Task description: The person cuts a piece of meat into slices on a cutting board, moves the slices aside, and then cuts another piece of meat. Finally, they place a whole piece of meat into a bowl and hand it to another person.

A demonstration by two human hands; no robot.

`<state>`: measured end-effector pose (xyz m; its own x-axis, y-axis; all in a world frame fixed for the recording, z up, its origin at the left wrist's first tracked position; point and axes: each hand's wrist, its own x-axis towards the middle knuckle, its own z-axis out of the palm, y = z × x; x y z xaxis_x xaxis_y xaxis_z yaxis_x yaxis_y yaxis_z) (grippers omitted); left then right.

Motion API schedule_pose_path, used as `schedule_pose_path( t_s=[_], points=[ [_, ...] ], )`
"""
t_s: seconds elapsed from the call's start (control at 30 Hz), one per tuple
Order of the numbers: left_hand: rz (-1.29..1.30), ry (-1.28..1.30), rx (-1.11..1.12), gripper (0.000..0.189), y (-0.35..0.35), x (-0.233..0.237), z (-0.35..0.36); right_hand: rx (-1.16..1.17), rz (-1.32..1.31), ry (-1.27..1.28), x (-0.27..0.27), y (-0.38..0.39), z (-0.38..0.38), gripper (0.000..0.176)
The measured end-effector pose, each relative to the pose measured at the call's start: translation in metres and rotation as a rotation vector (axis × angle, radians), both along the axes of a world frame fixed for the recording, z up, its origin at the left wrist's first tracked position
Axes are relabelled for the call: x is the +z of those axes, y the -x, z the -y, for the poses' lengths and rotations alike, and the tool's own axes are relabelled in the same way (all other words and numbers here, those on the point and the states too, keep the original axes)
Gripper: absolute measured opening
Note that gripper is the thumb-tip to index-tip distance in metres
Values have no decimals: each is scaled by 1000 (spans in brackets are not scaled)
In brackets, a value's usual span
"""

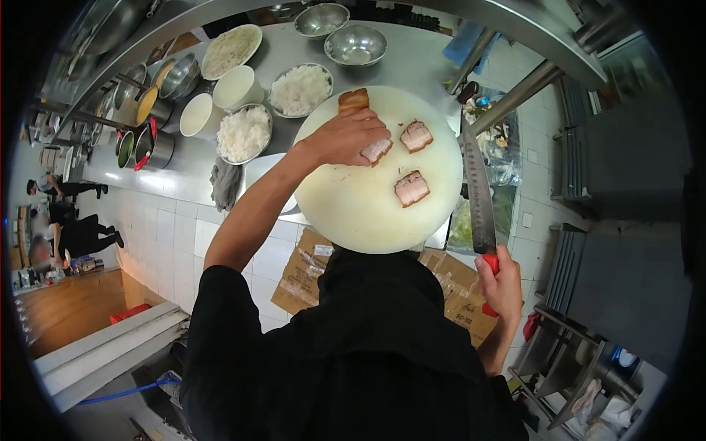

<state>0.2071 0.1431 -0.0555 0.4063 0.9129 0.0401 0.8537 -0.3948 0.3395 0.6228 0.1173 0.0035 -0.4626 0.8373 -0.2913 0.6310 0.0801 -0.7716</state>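
Head view: my left hand [351, 138] is gripping a meat chunk [376, 152] on the round board [331, 206], near two cut pieces [413, 189] and a browned slab [353, 100]; my right hand [501, 283] is clamping the red-handled knife [479, 191] beside the board's edge.

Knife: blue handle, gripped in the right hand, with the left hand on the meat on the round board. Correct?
Handle colour is wrong: the head view shows the knife with a red handle. It is in the right hand, and the left hand is on the meat on the round board.
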Motion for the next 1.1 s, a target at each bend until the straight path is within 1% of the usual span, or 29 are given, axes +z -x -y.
schedule_pose_path(
  t_s=[0.13,0.17,0.2,0.23,0.3,0.33,0.37,0.43,0.47,0.53,0.57,0.63,0.7,0.73,0.8,0.83,0.9,0.93,1.0,1.03,1.1],
  points=[
    [28,-76,22,68,12,-10,13,1,5,-36,-12,-18,9,22],
    [172,-96,94,68,19,-7,17,13,12,-39,-10,-18,8,21],
    [318,-110,162,68,27,-5,18,-57,24,138,0,-17,10,19],
    [311,-113,149,68,37,-5,14,-68,15,135,-4,-19,12,19],
    [253,-253,358,70,56,-6,3,-91,-115,202,-13,-23,15,18],
    [234,-292,434,70,49,-4,-5,-81,-113,200,-13,-21,13,18],
    [233,-297,448,70,48,-9,-17,-58,-148,200,-12,-15,10,17],
    [247,-26,480,68,53,-27,-36,-19,-184,203,-12,-4,3,17],
    [247,-29,493,68,56,-34,-37,5,-179,184,-11,1,0,17],
    [168,-133,456,67,53,-34,-34,39,-167,167,-7,9,-5,16],
    [169,-132,465,67,55,-34,-26,51,-144,156,-5,14,-6,15],
    [115,32,680,65,42,-11,12,64,-117,153,0,16,-6,13],
    [88,38,828,65,21,-18,57,86,-103,159,3,16,-7,15],
    [90,48,833,65,12,-25,72,90,-98,168,1,15,-8,15],
    [116,34,953,71,-6,-39,95,69,-100,158,-2,14,-12,19],
    [120,41,962,71,-19,-38,99,78,-94,163,-3,13,-15,19],
    [33,-300,954,81,-49,-27,88,97,-50,128,-3,14,-23,26],
    [35,-302,957,81,-57,-24,79,100,-49,125,-3,14,-26,26],
    [-92,-243,905,87,-68,-21,63,123,-32,54,-3,12,-29,26],
    [-93,-245,904,87,-66,-26,57,122,-33,52,-1,12,-30,26],
    [-122,-46,878,88,-63,-33,46,121,-34,41,5,12,-30,27]
  ],
)
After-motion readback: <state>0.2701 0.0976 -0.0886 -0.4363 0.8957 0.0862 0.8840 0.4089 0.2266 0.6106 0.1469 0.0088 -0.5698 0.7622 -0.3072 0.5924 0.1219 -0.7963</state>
